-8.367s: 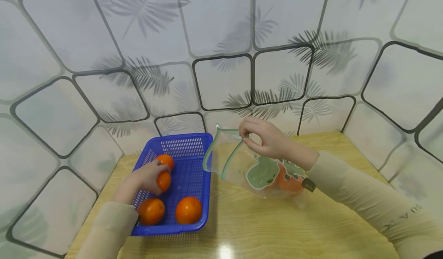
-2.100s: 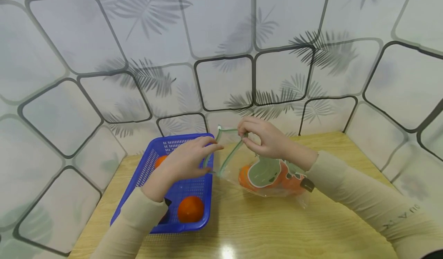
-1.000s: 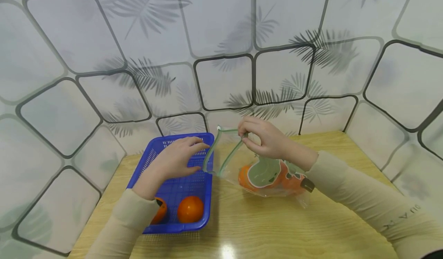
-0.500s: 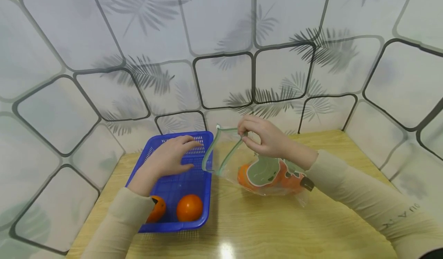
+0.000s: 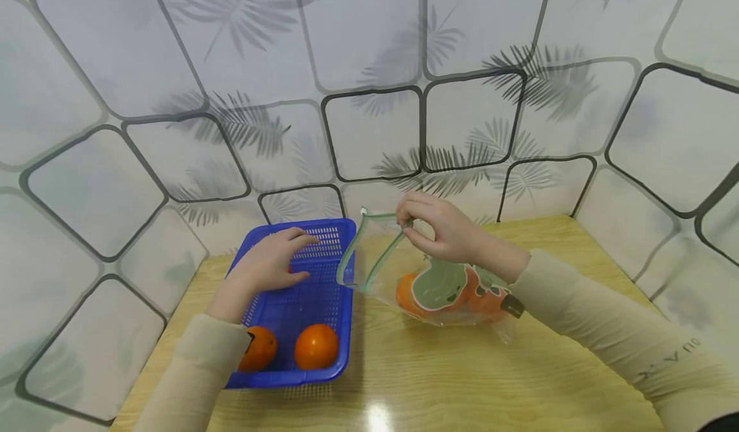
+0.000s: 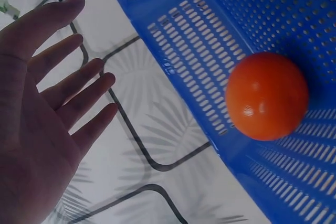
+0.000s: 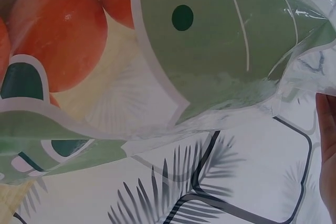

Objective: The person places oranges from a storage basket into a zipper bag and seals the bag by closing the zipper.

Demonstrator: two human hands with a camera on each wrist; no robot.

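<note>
My left hand (image 5: pixel 267 266) hovers over the blue plastic basket (image 5: pixel 348 316), fingers apart and holding nothing; the left wrist view shows the same hand (image 6: pixel 52 87) beside the basket's wall. Near the basket's front lie two oranges, one at left (image 5: pixel 260 350) and one at right (image 5: pixel 316 346). A third orange (image 5: pixel 291 269) is mostly hidden behind the left hand. My right hand (image 5: pixel 441 230) pinches the rim of a clear zip bag (image 5: pixel 383 262), keeping its green-edged mouth apart toward the basket. Several oranges (image 7: pixel 60 35) sit inside, partly covered by the bag's green printed figures.
Both the basket and the bag rest on a light wooden table (image 5: pixel 416 380). Behind it rises a wall (image 5: pixel 372 137) patterned with leaves and dark rounded outlines, close to the basket's and bag's far ends.
Earlier my left hand grasped an orange in the basket, then reached the bag's mouth; another orange now shows inside the bag. Since then it has drawn back left over the basket. The right hand stays put.
</note>
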